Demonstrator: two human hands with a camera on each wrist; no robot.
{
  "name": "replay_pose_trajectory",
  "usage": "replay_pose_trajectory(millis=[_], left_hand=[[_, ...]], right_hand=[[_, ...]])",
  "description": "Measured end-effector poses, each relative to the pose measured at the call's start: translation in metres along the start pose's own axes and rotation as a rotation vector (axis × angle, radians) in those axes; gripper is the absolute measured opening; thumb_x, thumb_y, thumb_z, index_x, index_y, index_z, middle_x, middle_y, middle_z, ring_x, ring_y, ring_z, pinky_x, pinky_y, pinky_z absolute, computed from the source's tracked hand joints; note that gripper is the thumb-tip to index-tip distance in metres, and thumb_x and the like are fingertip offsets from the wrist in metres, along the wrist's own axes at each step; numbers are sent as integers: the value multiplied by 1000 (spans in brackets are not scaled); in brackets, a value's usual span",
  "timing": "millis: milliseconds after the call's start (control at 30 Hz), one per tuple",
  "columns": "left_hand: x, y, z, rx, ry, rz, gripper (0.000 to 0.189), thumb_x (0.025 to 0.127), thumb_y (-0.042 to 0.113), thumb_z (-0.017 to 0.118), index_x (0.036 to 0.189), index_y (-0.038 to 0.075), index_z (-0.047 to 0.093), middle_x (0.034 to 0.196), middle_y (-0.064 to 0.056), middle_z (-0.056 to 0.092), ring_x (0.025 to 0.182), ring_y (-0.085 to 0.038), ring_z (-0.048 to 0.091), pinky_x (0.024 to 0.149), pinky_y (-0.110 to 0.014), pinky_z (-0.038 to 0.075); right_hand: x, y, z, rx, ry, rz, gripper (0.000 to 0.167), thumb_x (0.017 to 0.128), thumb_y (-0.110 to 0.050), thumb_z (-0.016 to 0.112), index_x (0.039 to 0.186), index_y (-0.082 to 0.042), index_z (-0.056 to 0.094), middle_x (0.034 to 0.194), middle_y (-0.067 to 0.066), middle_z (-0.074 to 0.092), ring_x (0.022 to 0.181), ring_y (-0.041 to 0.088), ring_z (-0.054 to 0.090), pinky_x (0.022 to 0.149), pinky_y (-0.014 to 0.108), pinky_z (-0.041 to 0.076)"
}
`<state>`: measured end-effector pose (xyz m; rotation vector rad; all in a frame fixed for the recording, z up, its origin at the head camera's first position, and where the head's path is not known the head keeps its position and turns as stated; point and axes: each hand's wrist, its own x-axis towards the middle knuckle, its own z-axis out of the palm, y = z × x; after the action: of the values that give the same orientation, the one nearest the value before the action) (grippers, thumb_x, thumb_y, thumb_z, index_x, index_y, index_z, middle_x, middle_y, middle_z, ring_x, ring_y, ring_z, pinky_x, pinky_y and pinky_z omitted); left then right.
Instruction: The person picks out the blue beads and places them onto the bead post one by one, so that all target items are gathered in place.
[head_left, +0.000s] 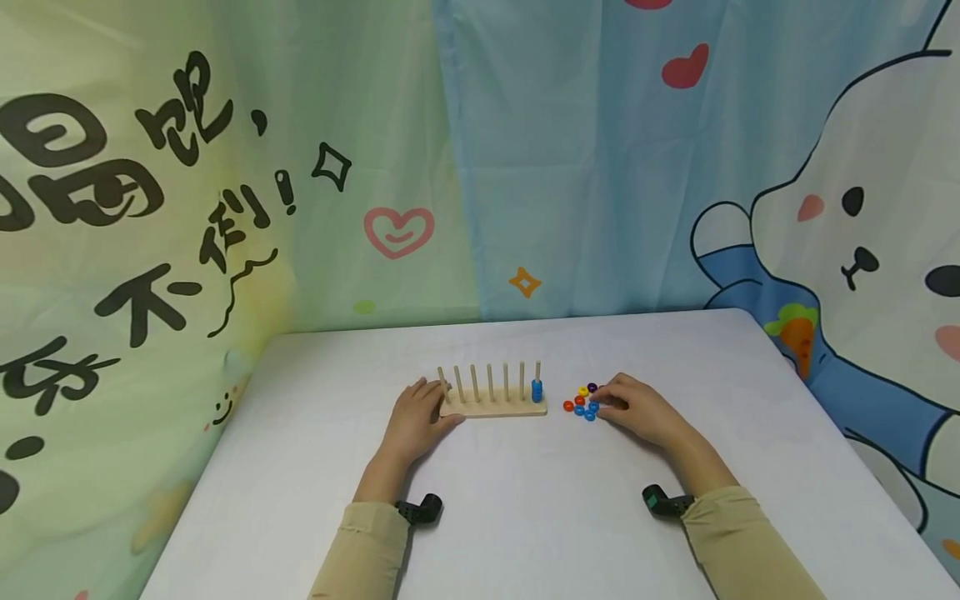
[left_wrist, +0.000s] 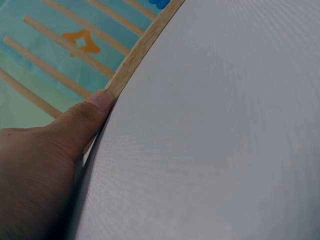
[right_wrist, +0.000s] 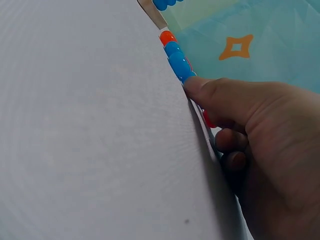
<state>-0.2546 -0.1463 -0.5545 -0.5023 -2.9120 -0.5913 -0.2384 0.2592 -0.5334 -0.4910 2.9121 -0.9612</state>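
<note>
In the head view a wooden peg rack (head_left: 491,407) with a row of upright pegs sits on the table. Blue beads (head_left: 537,391) are stacked on its rightmost peg. My left hand (head_left: 416,418) grips the rack's left end, with the thumb (left_wrist: 100,102) along the front edge; the other fingers are hidden in the left wrist view. Right of the rack lies a small cluster of loose beads, among them a yellow bead (head_left: 582,390), a dark purple bead (head_left: 592,387) and an orange bead (head_left: 568,406). At the cluster's right side my right hand (head_left: 637,408) pinches a blue bead (head_left: 594,407), partly covered by the fingers.
Everything stands on a white-covered table (head_left: 525,500). A printed curtain (head_left: 540,167) hangs behind the table's far edge. Dark wrist cameras (head_left: 427,509) are strapped to both wrists.
</note>
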Motion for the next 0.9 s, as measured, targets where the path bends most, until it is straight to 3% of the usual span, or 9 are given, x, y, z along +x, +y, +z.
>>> replay_pose_trajectory(millis=[400, 667, 900], left_hand=[[-1, 1, -1, -11, 3, 5, 67, 89, 54, 66, 140, 11, 56, 145, -8, 55, 144, -35, 38, 123, -53, 27], [-1, 1, -1, -14, 4, 10, 66, 90, 53, 66, 140, 11, 56, 145, -8, 55, 144, -35, 38, 123, -52, 27], [-1, 2, -2, -17, 7, 9, 66, 89, 53, 66, 140, 11, 56, 145, -8, 55, 144, -35, 38, 123, -53, 26]], right_hand=[[0, -1, 3, -11, 0, 21, 18, 92, -22, 71, 110, -17, 72, 101, -2, 60, 90, 15, 55, 83, 35, 52], [1, -3, 0, -3, 20, 19, 19, 91, -23, 72, 109, -18, 71, 94, -4, 59, 86, 13, 52, 75, 29, 49], [4, -11, -9, 9, -15, 29, 21, 94, -24, 69, 114, -16, 69, 92, -3, 59, 83, 15, 51, 70, 27, 47]])
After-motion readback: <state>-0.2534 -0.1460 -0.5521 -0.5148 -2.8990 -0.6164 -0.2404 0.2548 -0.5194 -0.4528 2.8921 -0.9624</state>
